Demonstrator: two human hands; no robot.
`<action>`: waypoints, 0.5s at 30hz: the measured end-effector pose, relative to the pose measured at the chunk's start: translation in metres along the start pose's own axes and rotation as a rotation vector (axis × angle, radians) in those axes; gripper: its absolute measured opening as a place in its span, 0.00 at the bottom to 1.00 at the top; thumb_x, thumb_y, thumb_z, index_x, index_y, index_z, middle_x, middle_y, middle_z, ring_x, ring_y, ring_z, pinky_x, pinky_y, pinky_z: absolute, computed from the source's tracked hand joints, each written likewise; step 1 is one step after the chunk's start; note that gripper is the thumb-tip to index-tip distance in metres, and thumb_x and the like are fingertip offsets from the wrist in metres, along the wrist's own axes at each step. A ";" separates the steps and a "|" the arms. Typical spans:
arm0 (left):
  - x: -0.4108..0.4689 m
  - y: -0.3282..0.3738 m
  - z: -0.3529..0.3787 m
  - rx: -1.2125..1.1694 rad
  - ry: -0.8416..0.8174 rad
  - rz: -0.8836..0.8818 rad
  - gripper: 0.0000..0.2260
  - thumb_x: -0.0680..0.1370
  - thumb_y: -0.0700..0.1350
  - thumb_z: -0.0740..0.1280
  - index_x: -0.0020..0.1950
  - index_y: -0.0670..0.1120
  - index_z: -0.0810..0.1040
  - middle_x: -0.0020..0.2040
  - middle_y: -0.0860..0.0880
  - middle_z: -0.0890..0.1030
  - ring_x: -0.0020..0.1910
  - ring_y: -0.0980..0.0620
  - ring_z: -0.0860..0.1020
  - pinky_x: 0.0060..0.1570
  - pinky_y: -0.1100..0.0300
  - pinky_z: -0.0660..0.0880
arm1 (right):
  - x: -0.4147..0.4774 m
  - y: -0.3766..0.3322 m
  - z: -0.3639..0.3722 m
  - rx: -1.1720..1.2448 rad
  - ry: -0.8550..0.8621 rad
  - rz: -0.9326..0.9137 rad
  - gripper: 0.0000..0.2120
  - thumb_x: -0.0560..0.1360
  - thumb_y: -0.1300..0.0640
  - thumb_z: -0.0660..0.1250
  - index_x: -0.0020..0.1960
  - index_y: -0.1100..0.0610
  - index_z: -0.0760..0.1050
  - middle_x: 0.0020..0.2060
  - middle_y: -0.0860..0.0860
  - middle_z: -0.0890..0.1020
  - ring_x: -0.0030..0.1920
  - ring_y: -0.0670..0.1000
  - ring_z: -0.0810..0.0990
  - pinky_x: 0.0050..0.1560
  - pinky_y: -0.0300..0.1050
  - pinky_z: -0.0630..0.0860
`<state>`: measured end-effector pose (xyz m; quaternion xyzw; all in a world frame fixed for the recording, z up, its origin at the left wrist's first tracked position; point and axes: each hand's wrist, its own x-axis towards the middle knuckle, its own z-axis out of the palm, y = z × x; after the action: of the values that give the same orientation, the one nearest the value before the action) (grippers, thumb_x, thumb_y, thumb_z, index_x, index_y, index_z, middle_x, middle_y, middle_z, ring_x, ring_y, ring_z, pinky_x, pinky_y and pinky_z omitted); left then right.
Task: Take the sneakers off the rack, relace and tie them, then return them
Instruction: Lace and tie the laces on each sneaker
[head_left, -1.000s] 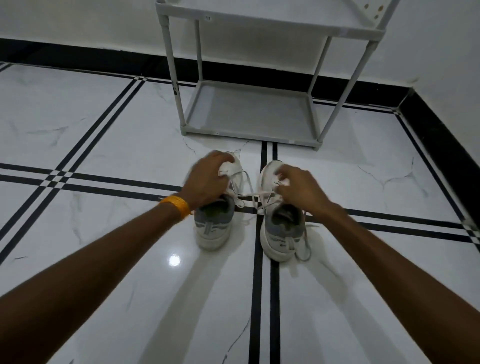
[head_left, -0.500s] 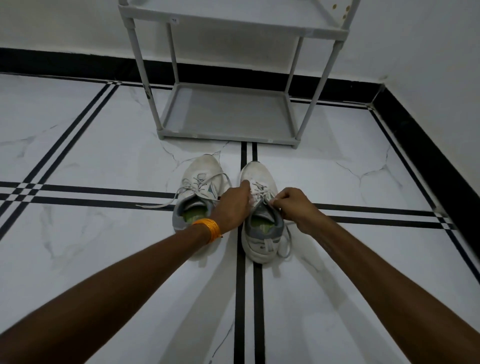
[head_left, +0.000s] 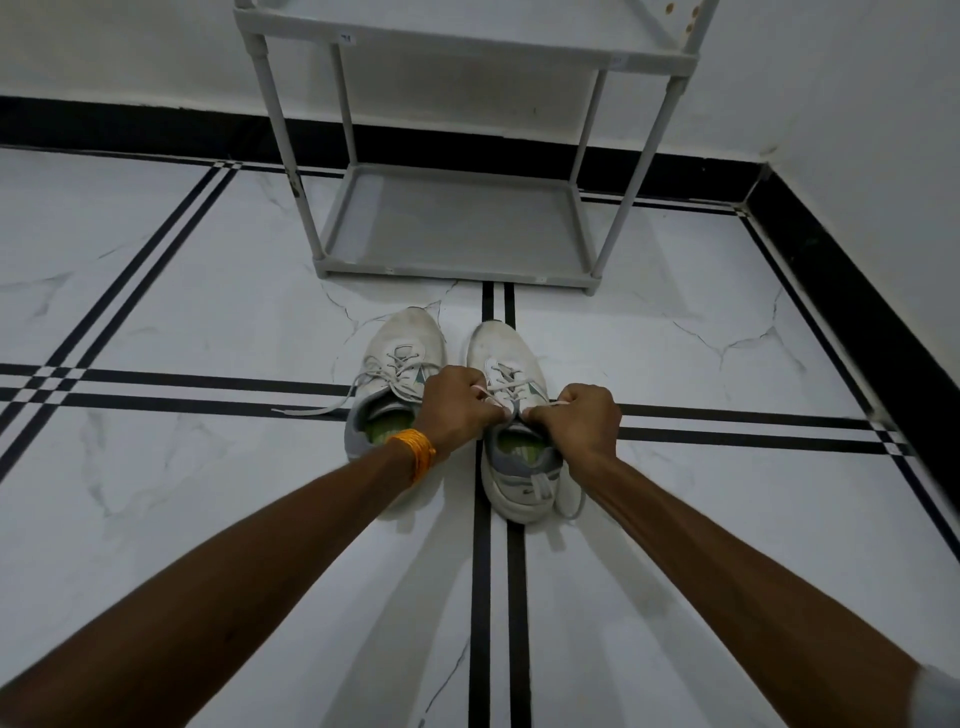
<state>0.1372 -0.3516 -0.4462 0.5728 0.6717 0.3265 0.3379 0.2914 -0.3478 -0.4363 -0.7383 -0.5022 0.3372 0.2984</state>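
Observation:
Two white sneakers with grey collars and green insoles stand side by side on the floor, toes toward the rack. Over the right sneaker (head_left: 498, 348), my left hand (head_left: 454, 402) and my right hand (head_left: 576, 421) each pinch a white lace end near the top eyelets, knuckles almost touching. The left sneaker (head_left: 408, 338) sits partly under my left wrist; its laces are loose, and one loose lace end (head_left: 306, 411) trails left across the floor. The grey shoe rack (head_left: 457, 273) stands just beyond, with both visible shelves bare.
White marble-look floor tiles with black stripe lines spread all around. A black skirting (head_left: 841, 291) runs along the back wall and the right wall, forming a corner at the right. An orange band (head_left: 415, 452) circles my left wrist.
Both hands have gone from the two shoes' laces to the right sneaker alone. They now pinch its lace ends closer together, and the left sneaker's lace lies free.

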 end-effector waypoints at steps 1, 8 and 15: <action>0.000 0.000 0.000 0.011 0.007 0.016 0.22 0.62 0.42 0.79 0.25 0.48 0.63 0.25 0.50 0.67 0.29 0.52 0.68 0.30 0.60 0.66 | 0.000 0.001 0.000 0.004 -0.002 0.000 0.17 0.60 0.55 0.81 0.28 0.58 0.73 0.26 0.52 0.77 0.28 0.49 0.74 0.25 0.40 0.71; -0.003 -0.005 -0.002 0.127 0.045 0.083 0.22 0.61 0.42 0.77 0.24 0.47 0.62 0.23 0.51 0.66 0.26 0.53 0.64 0.27 0.60 0.62 | -0.009 0.002 0.011 -0.039 -0.007 -0.065 0.17 0.61 0.57 0.80 0.27 0.53 0.71 0.28 0.51 0.79 0.31 0.49 0.78 0.31 0.42 0.77; -0.009 -0.012 -0.011 0.265 0.100 0.079 0.17 0.64 0.52 0.74 0.27 0.43 0.70 0.26 0.46 0.73 0.28 0.48 0.72 0.29 0.58 0.65 | -0.010 -0.006 0.008 -0.125 -0.061 -0.105 0.17 0.63 0.52 0.79 0.28 0.53 0.71 0.28 0.50 0.77 0.30 0.48 0.76 0.27 0.37 0.67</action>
<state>0.1227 -0.3625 -0.4493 0.6216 0.7017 0.2759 0.2123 0.2796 -0.3549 -0.4343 -0.7176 -0.5691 0.3113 0.2535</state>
